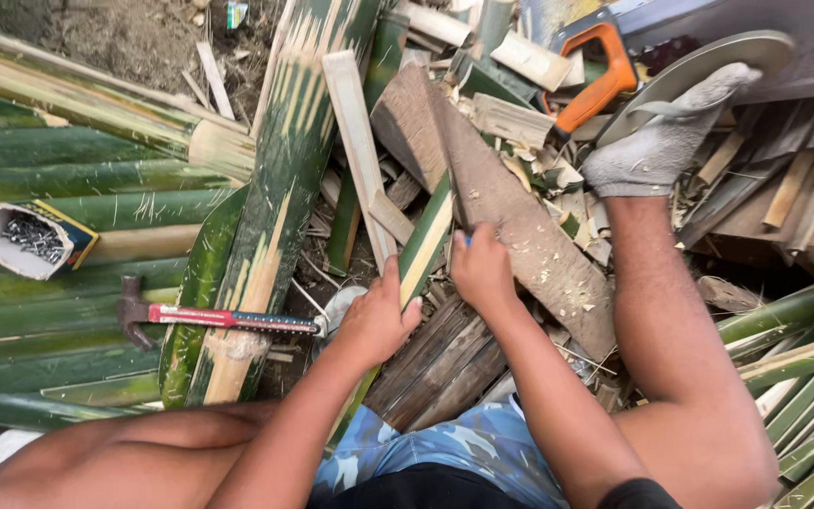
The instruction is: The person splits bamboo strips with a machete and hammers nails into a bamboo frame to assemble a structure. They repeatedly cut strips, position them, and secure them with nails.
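My left hand [374, 320] grips a narrow split bamboo strip [431, 236], green outside and pale inside, which slants from my lap up towards the middle of the view. Just to its right, my right hand [482, 269] is closed in a fist against the strip's edge. A small blue bit of a tool handle [468, 239] shows at the top of the fist; its blade is hidden. The strip's upper end rests on a rough brown wooden slab [520, 226].
A hammer with a red handle [209, 318] lies on green bamboo poles [68, 179] at left, near an open box of nails [30, 240]. A wide split bamboo [284, 170] stands beside it. An orange-handled saw [595, 80] and my grey-socked foot [661, 141] are upper right, among offcuts.
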